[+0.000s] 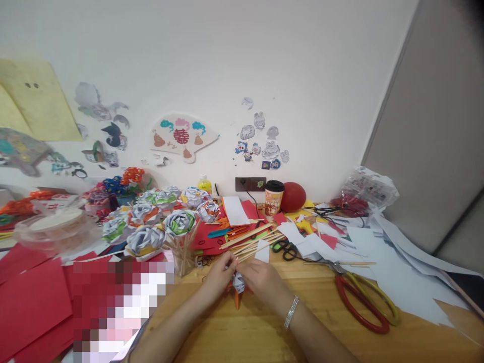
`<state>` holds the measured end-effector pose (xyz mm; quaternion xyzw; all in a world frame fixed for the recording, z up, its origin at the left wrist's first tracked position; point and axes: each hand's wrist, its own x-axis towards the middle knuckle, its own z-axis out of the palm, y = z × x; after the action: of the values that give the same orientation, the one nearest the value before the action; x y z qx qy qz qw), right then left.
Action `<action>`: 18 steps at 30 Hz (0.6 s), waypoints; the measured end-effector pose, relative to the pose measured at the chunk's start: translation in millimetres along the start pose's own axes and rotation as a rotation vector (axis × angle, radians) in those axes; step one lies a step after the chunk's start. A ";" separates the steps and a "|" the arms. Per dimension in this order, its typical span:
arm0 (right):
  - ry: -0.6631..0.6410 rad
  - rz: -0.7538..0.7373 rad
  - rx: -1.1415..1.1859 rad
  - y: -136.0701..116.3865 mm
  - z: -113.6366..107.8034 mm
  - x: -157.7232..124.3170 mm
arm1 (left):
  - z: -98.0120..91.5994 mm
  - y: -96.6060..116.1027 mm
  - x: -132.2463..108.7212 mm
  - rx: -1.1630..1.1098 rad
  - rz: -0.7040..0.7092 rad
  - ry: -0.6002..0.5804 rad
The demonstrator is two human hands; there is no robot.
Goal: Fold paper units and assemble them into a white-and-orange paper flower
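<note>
Over the wooden table, a small paper flower [238, 283] of folded white paper with orange pieces below it is held between both hands. My left hand [224, 269] pinches it from the left, fingertips close to its upper part. From the right, my right hand [262, 276] curls its fingers around it and partly covers it. The fingertips nearly meet at the top, where a small pinkish bit shows. Just beyond the hands lie wooden sticks [249, 239] and a narrow white paper strip [262, 250].
Large red-and-yellow-handled scissors [365, 302] lie at right, with black-handled scissors [284, 249] nearer the middle. Finished white paper flowers [145, 239] stand in a cup of sticks and around it. Red paper [34, 307] covers the left. A lidded cup [274, 199] stands beside a red balloon [294, 196].
</note>
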<state>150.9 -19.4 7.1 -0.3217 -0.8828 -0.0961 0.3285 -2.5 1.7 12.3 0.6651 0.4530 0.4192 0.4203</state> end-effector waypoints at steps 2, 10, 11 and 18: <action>-0.027 -0.020 -0.012 -0.1 0.8 -0.8 | 0.7 -1.7 0.6 0.014 -0.002 0.034; -0.013 0.090 0.215 -2.7 -16.3 2.6 | -1.6 1.2 -1.1 -0.013 0.005 0.024; -0.022 0.107 0.238 -3.3 -17.3 2.7 | -1.9 1.6 -1.5 -0.024 0.000 0.027; -0.051 0.105 0.319 -3.9 -19.9 2.4 | -4.2 5.4 -0.4 -0.055 -0.005 0.046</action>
<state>157.4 -28.8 24.0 -0.3136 -0.8768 0.0708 0.3575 -5.2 0.8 18.6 0.6425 0.4525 0.4455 0.4289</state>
